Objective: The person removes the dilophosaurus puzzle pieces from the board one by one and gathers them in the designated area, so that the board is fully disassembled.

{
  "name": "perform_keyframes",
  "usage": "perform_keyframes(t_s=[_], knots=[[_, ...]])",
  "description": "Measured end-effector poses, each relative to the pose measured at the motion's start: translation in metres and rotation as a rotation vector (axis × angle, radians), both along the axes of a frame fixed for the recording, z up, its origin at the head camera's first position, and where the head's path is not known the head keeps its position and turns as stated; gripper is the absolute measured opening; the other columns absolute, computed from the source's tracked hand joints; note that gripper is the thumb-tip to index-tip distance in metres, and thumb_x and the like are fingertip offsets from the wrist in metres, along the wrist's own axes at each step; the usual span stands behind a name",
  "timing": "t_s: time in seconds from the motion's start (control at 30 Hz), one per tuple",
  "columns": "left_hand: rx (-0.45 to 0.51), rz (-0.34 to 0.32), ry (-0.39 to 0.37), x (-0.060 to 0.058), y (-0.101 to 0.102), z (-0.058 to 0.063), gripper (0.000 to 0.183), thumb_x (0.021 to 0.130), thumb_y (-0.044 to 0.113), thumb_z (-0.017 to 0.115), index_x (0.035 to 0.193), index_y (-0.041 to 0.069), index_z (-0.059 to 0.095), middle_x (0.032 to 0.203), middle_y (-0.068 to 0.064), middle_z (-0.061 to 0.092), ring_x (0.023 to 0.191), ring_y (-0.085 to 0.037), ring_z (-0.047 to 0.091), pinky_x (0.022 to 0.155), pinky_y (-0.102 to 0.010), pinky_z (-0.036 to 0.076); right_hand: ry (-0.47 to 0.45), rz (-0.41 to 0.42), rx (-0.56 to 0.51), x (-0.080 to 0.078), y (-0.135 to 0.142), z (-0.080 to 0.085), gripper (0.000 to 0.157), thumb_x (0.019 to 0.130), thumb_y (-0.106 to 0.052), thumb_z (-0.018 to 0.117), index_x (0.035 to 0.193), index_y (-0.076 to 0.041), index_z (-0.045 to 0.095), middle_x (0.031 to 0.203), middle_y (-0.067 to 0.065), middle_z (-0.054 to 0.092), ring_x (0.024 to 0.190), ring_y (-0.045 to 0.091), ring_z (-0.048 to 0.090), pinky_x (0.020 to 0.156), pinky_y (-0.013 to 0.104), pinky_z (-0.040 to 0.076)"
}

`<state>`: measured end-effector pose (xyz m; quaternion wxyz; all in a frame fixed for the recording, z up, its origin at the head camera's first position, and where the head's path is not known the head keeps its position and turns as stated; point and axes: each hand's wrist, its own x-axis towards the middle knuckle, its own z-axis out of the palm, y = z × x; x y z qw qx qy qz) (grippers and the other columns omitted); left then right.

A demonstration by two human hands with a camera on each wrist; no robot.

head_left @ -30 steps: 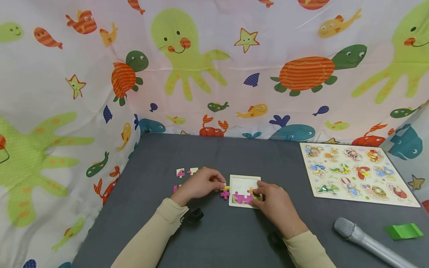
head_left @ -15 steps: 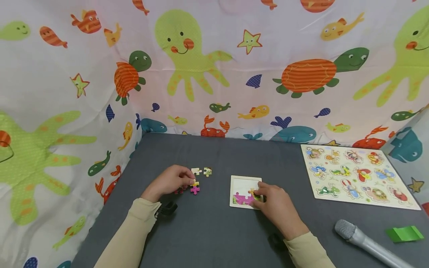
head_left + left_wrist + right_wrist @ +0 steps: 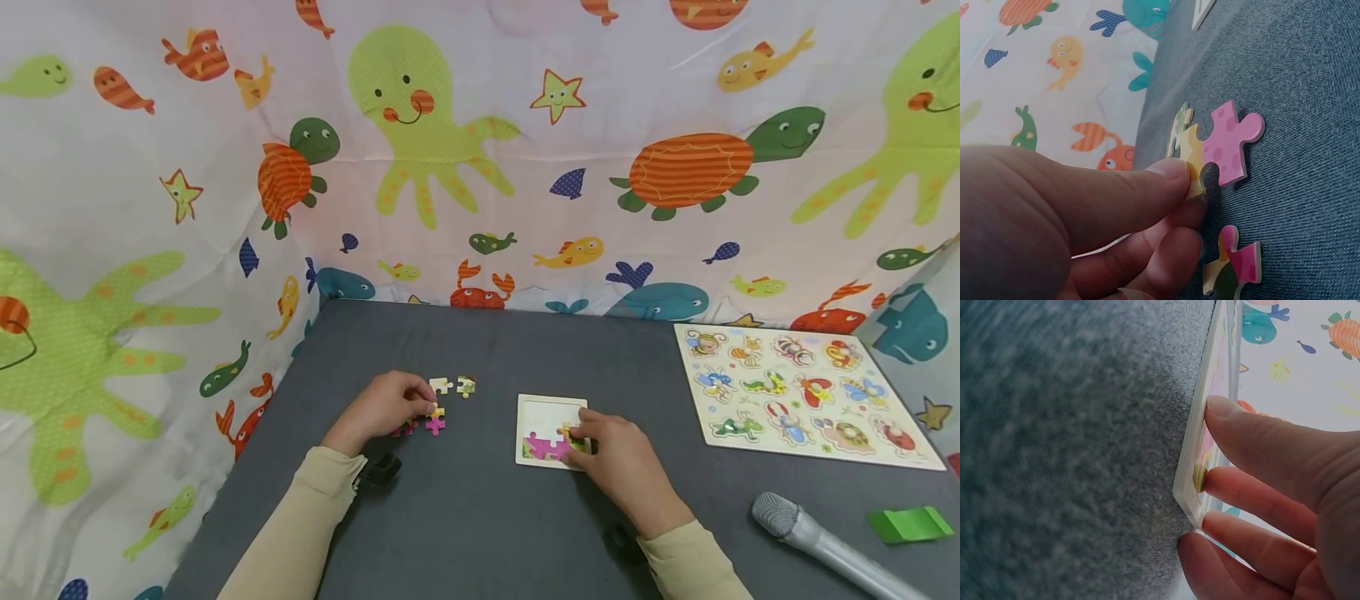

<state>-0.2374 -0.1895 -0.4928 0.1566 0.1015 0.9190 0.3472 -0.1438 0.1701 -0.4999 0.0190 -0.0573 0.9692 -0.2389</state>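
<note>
My left hand [image 3: 384,408] is at the left of the table, with thumb and fingers pinching the yellow end of a pink and yellow jigsaw piece [image 3: 1227,147]. Another piece with pink, green and yellow [image 3: 1235,275] lies just below those fingers. Two pale pieces, one cream [image 3: 440,385] and one greenish [image 3: 466,386], lie beyond the hand. In the middle of the table is a small white puzzle tray [image 3: 543,417], its lower part filled with pink pieces [image 3: 543,447]. My right hand [image 3: 626,467] grips its right side, thumb at the near corner, and hides part of it.
A board of insect pictures [image 3: 802,396] lies at the back right. Nearer on the right are a grey microphone [image 3: 825,546] and a green block [image 3: 910,525]. A curtain with sea animals [image 3: 480,150] hangs behind and along the left.
My left hand has moved left, away from the tray, carrying the pink and yellow piece to the loose pieces. Over the last half second it hardly moves. The right hand stays on the tray.
</note>
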Motion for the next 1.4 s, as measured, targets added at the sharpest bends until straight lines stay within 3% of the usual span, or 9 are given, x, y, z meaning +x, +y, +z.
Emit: perform_keyframes(t_s=[0.33, 0.57, 0.67, 0.8, 0.97, 1.1, 1.23, 1.4], knots=[[-0.015, -0.009, 0.008, 0.000, 0.011, 0.000, 0.004, 0.100, 0.023, 0.080, 0.101, 0.020, 0.080, 0.091, 0.002, 0.074, 0.080, -0.017, 0.063, 0.073, -0.034, 0.052, 0.000, -0.014, 0.007, 0.003, 0.007, 0.000, 0.039, 0.086, -0.025, 0.092, 0.119, -0.006, 0.083, 0.148, 0.017, 0.069, 0.136, 0.045, 0.064, 0.112, 0.062, 0.051], [0.005, 0.003, 0.058, 0.005, 0.024, 0.005, 0.005, 0.099, 0.024, 0.080, 0.103, 0.020, 0.080, 0.090, 0.002, 0.073, 0.077, -0.016, 0.063, 0.070, -0.033, 0.053, -0.009, -0.012, -0.007, 0.002, 0.006, 0.000, 0.038, 0.086, -0.026, 0.092, 0.119, -0.007, 0.084, 0.148, 0.016, 0.069, 0.136, 0.045, 0.064, 0.112, 0.061, 0.051], [0.021, -0.043, 0.090, 0.011, 0.047, 0.006, 0.005, 0.099, 0.023, 0.081, 0.102, 0.020, 0.080, 0.088, 0.002, 0.073, 0.074, -0.015, 0.063, 0.069, -0.033, 0.054, -0.004, -0.008, -0.007, 0.002, 0.006, 0.000, 0.038, 0.086, -0.026, 0.092, 0.118, -0.007, 0.084, 0.147, 0.016, 0.069, 0.135, 0.045, 0.065, 0.111, 0.061, 0.051], [0.019, -0.167, 0.128, 0.015, 0.094, 0.007, 0.007, 0.099, 0.023, 0.080, 0.104, 0.019, 0.082, 0.089, 0.006, 0.072, 0.078, -0.012, 0.063, 0.074, -0.030, 0.054, -0.003, -0.017, -0.010, 0.001, 0.007, -0.001, 0.038, 0.086, -0.026, 0.092, 0.118, -0.007, 0.084, 0.147, 0.016, 0.069, 0.135, 0.044, 0.065, 0.111, 0.061, 0.052], [0.015, -0.310, 0.094, 0.018, 0.153, 0.003, 0.015, 0.099, 0.024, 0.079, 0.111, 0.015, 0.082, 0.089, 0.008, 0.072, 0.077, -0.009, 0.062, 0.071, -0.024, 0.053, -0.014, -0.019, -0.036, 0.001, 0.006, -0.003, 0.036, 0.087, -0.027, 0.092, 0.117, -0.009, 0.084, 0.147, 0.015, 0.070, 0.136, 0.044, 0.064, 0.111, 0.062, 0.052], [0.007, -0.316, 0.077, 0.019, 0.179, -0.003, 0.018, 0.096, 0.024, 0.084, 0.110, 0.013, 0.081, 0.085, 0.008, 0.071, 0.070, -0.006, 0.061, 0.065, -0.021, 0.051, 0.010, -0.006, -0.051, 0.000, 0.004, -0.004, 0.032, 0.087, -0.025, 0.092, 0.113, -0.009, 0.085, 0.146, 0.016, 0.070, 0.133, 0.045, 0.066, 0.108, 0.062, 0.053], [0.014, -0.303, 0.088, 0.018, 0.189, -0.005, 0.020, 0.093, 0.022, 0.086, 0.110, 0.013, 0.081, 0.083, 0.007, 0.070, 0.066, -0.006, 0.061, 0.062, -0.021, 0.050, 0.051, -0.007, -0.059, 0.000, 0.001, -0.003, 0.029, 0.086, -0.021, 0.093, 0.109, -0.008, 0.083, 0.139, 0.016, 0.073, 0.126, 0.043, 0.068, 0.105, 0.060, 0.055], [-0.006, -0.299, 0.087, 0.018, 0.192, -0.006, 0.020, 0.092, 0.023, 0.088, 0.109, 0.013, 0.082, 0.084, 0.007, 0.070, 0.066, -0.005, 0.062, 0.065, -0.022, 0.051, 0.052, -0.061, -0.015, 0.002, 0.002, -0.004, 0.046, 0.085, -0.023, 0.093, 0.122, -0.002, 0.076, 0.148, 0.028, 0.064, 0.132, 0.052, 0.062, 0.108, 0.064, 0.053]])
